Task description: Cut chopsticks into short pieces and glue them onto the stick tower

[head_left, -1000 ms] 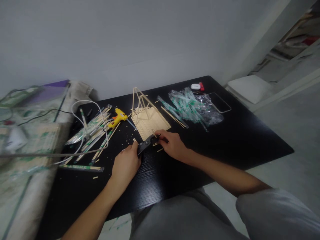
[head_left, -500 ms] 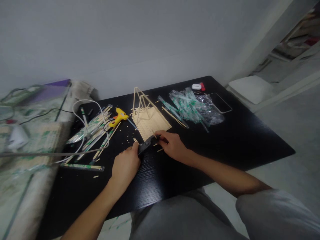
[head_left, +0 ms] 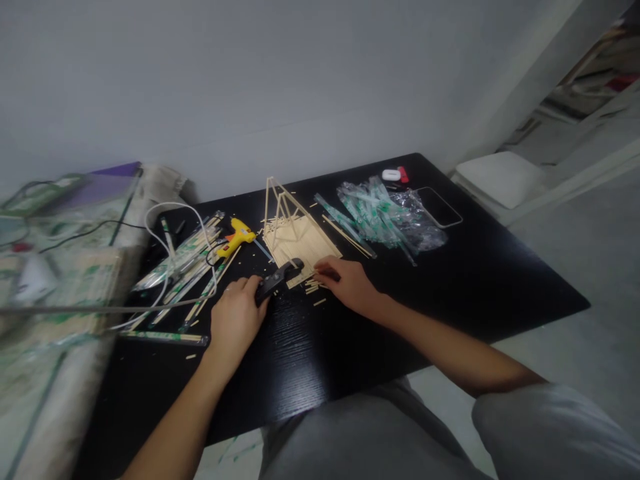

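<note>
My left hand [head_left: 237, 315] is wrapped round the handle of a black plier-like cutter [head_left: 278, 278]. The cutter's head lies over the front left part of a flat base [head_left: 313, 243] made of thin wooden sticks. On the back of this base stands a pointed frame [head_left: 283, 210] of sticks. At the base's front right corner, my right hand [head_left: 350, 283] is closed with thumb and fingertips together; what they hold, if anything, is too small to make out. Short cut stick pieces [head_left: 313, 287] lie just beneath its fingertips on the black table [head_left: 380, 333].
A yellow glue gun [head_left: 239, 235] lies left of the base, by wrapped stick bundles [head_left: 187, 267] and a looping white cable [head_left: 150, 215]. To the right are crumpled plastic wrappers [head_left: 373, 210], a phone [head_left: 440, 207] and a small white case [head_left: 391, 175]. A wall rises behind.
My left hand and the cutter have moved left and slightly up, away from my right fingers. My right hand has shifted slightly right. More short stick pieces show below the base's front edge.
</note>
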`<state>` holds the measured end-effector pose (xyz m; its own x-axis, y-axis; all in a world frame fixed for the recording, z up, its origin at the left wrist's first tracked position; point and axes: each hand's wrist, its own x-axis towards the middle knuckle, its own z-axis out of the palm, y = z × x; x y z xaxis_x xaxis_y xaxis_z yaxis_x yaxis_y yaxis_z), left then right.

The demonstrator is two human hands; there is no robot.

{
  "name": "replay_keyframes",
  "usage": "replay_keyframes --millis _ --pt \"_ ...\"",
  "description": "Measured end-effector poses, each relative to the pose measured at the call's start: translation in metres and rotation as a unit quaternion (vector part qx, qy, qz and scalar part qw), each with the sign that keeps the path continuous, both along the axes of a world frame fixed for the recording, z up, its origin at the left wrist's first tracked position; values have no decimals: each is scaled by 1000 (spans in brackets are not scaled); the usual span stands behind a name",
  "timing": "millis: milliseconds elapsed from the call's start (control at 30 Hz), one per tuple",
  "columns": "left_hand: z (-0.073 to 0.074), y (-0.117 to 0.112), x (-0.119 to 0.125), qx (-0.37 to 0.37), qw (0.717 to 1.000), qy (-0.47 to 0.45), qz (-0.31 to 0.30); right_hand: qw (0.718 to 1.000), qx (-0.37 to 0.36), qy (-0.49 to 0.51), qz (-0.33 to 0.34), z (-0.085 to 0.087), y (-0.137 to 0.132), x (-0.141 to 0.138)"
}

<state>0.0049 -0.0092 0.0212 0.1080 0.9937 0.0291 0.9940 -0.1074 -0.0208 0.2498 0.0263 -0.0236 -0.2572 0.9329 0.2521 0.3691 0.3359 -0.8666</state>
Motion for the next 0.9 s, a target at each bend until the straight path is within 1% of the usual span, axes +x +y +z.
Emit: replay_keyframes --millis 100,267,467,633,733,800,833,867,900 --pt "-4 3 -6 25 1000 -15 -11 997 30 -69 -7 -2 5 4" --pt "-5 2 -4 21 998 -59 -21 983 74 -171 -11 -1 6 6" --pt "2 -1 0 -35 993 -116 -15 967 91 -238 -17 1 5 7" --pt "4 -2 -1 -74 988 -133 -26 966 80 -247 -16 1 3 7" --pt "4 -1 -1 -79 986 -142 -31 973 78 -216 -20 4 2 5" --pt "5 -1 0 -81 986 -142 -33 988 49 -144 -18 7 1 4" --pt "6 -1 0 -83 986 -141 -35 996 10 -87 -9 10 1 3" --pt "6 -2 1 -84 986 -139 -38 999 -48 -20 11 12 1 2" --pt "7 -2 1 -87 986 -138 -41 991 -121 53 37 15 1 2"
